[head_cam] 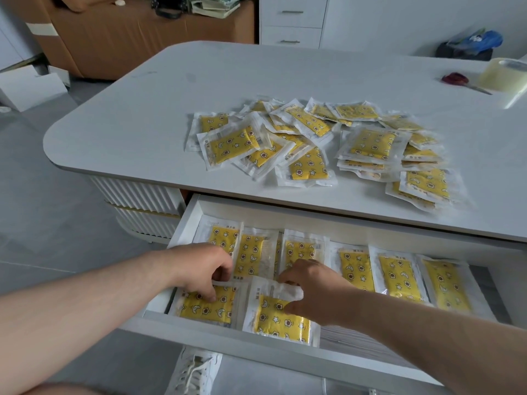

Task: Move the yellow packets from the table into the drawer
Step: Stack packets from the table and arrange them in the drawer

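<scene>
A loose heap of yellow packets (310, 143) with star and moon prints lies on the white table (137, 115). Below its front edge the white drawer (188, 220) stands pulled out, with several packets laid in a back row (399, 276). My left hand (201, 269) presses its fingertips on a packet at the drawer's front left (208, 307). My right hand (312, 289) pinches the top edge of the packet beside it (281, 320), thumb and fingers closed on its clear wrapper.
Red-handled scissors (457, 79) and a pale tape roll (502, 74) sit at the table's far right. A brown cabinet (119, 38) and white drawers (293, 21) stand behind. My white shoe (195, 372) is under the drawer front.
</scene>
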{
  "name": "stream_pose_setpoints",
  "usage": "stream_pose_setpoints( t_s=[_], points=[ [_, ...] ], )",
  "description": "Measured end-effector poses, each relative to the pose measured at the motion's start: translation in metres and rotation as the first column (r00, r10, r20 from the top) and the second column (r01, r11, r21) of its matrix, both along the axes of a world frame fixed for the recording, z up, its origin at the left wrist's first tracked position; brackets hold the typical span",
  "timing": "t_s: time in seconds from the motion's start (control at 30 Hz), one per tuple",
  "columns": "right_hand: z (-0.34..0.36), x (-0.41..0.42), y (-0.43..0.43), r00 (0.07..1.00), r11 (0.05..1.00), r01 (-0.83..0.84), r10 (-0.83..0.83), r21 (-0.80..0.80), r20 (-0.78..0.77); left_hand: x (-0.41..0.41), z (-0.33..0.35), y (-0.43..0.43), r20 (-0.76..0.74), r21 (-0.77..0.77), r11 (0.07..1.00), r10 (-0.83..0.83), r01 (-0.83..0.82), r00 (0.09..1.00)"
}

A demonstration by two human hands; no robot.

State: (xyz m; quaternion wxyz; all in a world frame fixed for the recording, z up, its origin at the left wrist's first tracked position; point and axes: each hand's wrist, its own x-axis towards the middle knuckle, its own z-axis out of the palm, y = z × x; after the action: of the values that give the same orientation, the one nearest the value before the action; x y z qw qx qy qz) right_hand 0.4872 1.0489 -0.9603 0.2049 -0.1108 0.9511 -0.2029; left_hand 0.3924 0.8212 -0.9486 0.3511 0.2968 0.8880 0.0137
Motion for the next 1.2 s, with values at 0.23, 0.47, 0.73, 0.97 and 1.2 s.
stream_pose_setpoints(
  t_s=[0.23, 0.47, 0.73, 0.97, 1.2],
  points=[
    [0.024, -0.003, 0.010, 0.977, 0.984, 0.175, -0.171, -0.017, 0.125, -0.002, -0.003, 0.000, -0.012, 0.046, 0.999, 0.027, -0.026, 1.000],
    [0.033, -0.002, 0.038, 0.512, 0.722, 0.691, -0.523, 0.035, 0.681, -0.003, -0.002, 0.000, -0.001, 0.047, 0.998, 0.039, -0.039, 0.999],
    [0.020, -0.003, 0.028, 0.428, 0.615, 0.787, -0.486, -0.051, 0.762, -0.004, -0.002, 0.001, -0.009, 0.011, 1.000, 0.010, -0.010, 1.000],
    [0.034, -0.004, 0.018, 0.649, 0.837, 0.546, -0.453, 0.041, 0.611, -0.004, -0.004, 0.000, -0.007, 0.027, 0.999, 0.029, -0.029, 1.000],
    [0.016, -0.004, -0.002, 0.999, 0.996, 0.012, -0.017, 0.088, 0.050, -0.002, -0.002, 0.001, 0.008, 0.029, 0.999, 0.038, -0.038, 0.999]
  ],
)
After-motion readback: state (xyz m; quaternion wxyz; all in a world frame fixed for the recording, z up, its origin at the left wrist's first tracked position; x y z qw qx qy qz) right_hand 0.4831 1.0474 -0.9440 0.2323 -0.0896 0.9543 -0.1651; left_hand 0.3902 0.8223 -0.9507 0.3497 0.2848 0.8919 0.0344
